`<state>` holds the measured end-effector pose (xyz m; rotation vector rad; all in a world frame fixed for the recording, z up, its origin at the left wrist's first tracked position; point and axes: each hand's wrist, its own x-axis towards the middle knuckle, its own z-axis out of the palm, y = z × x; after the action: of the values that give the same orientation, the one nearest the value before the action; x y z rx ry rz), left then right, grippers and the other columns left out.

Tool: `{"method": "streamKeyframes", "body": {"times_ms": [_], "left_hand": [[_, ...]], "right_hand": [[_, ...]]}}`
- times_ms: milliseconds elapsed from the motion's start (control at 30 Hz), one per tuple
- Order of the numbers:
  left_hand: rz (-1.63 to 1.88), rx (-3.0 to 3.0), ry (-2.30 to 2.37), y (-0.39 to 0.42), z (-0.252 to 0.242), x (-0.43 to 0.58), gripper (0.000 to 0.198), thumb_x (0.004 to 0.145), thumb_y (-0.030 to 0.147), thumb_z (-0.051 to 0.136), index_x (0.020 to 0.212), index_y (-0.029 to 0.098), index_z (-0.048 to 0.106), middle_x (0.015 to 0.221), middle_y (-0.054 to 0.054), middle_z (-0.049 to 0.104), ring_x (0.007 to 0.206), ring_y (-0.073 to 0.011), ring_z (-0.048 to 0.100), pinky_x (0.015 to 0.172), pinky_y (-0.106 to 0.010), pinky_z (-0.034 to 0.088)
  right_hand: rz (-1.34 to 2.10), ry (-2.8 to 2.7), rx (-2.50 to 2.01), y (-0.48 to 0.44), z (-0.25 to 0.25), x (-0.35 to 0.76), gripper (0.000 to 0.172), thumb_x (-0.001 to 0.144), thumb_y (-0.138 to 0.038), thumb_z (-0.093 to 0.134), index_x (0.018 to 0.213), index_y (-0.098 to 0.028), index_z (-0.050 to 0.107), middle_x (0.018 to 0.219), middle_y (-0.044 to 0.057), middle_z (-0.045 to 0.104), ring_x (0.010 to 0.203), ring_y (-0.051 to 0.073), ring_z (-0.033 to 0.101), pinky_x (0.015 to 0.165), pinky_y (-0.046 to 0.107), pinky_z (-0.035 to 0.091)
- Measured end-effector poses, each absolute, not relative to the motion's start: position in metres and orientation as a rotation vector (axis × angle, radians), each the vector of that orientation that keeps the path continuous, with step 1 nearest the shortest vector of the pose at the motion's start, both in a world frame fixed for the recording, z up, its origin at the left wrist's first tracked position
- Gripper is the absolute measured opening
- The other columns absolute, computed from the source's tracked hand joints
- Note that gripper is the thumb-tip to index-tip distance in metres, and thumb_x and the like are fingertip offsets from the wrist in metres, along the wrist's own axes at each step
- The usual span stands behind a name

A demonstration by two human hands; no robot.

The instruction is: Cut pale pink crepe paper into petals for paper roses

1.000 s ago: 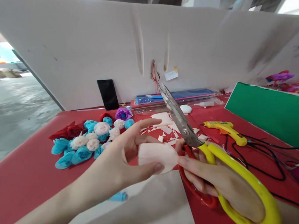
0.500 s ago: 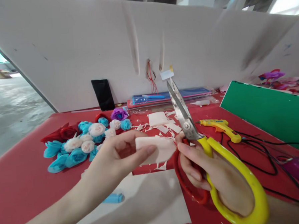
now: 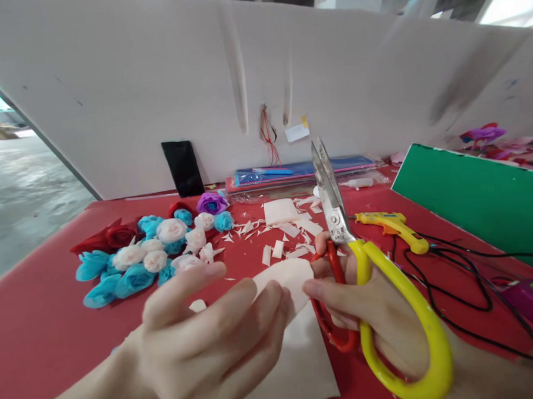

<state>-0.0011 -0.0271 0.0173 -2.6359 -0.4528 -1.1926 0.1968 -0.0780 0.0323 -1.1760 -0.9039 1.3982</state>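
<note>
My right hand holds a large pair of scissors with one red and one yellow handle, blades pointing up and almost together. Between the same hand's thumb and fingers is the right end of a cream crepe paper piece with a rounded edge. My left hand is at the paper's left part, its back towards me. Its bent fingers press against the paper, while one finger stands apart; the thumb is hidden. Below both hands a larger cream sheet lies on the red table.
Paper flowers in blue, white, red and purple lie at the left. Paper scraps are scattered mid-table near a stack of cream pieces. A yellow glue gun, black cable and green board are at right. A phone leans on the wall.
My left hand has turned over and come nearer, its fingers now covering the paper's left part. The paper has tilted and dropped slightly. The scissors have shifted a little, their blades more upright.
</note>
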Motion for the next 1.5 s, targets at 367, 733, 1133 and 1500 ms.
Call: {"method": "streamKeyframes", "body": {"times_ms": [367,733,1133,1500], "left_hand": [[-1.409,-3.294,-1.265,-0.004,0.027,0.005,0.042,0.092,0.055,0.039,0.106,0.027,0.067,0.104,-0.005,0.07,0.091,-0.0236,0.065,0.071,-0.028,0.051],[-0.293,-4.175,-1.674,-0.004,0.035,0.02,0.037,0.091,0.039,0.05,0.068,0.02,0.072,0.07,-0.002,0.075,0.045,-0.0097,0.057,0.052,-0.018,0.041],[-0.95,-3.785,-1.618,-0.02,0.029,0.025,0.037,0.093,0.037,0.048,0.069,0.021,0.072,0.065,0.001,0.073,0.057,-0.0101,0.064,0.053,-0.013,0.043],[-0.787,-4.083,-1.554,-0.009,0.034,0.024,0.039,0.091,0.038,0.054,0.063,0.02,0.075,0.061,-0.001,0.074,0.058,-0.0132,0.067,0.066,-0.019,0.05]], "right_hand": [[1.133,-1.168,-1.216,-0.068,0.042,0.204,0.027,0.065,-0.013,0.066,0.083,-0.022,0.048,0.062,-0.01,0.052,0.049,0.003,0.039,0.045,0.014,0.032],[0.996,-1.288,-1.426,-0.07,0.039,0.201,0.032,0.063,-0.015,0.074,0.08,-0.023,0.049,0.063,-0.01,0.061,0.048,0.005,0.044,0.046,0.017,0.038],[1.095,-1.198,-1.324,-0.065,0.037,0.202,0.039,0.059,-0.012,0.078,0.082,-0.023,0.048,0.059,-0.012,0.053,0.049,0.005,0.045,0.047,0.014,0.036],[1.202,-1.209,-1.324,-0.069,0.037,0.204,0.035,0.063,-0.019,0.077,0.085,-0.022,0.049,0.06,-0.011,0.052,0.049,0.005,0.039,0.049,0.016,0.036]]}}
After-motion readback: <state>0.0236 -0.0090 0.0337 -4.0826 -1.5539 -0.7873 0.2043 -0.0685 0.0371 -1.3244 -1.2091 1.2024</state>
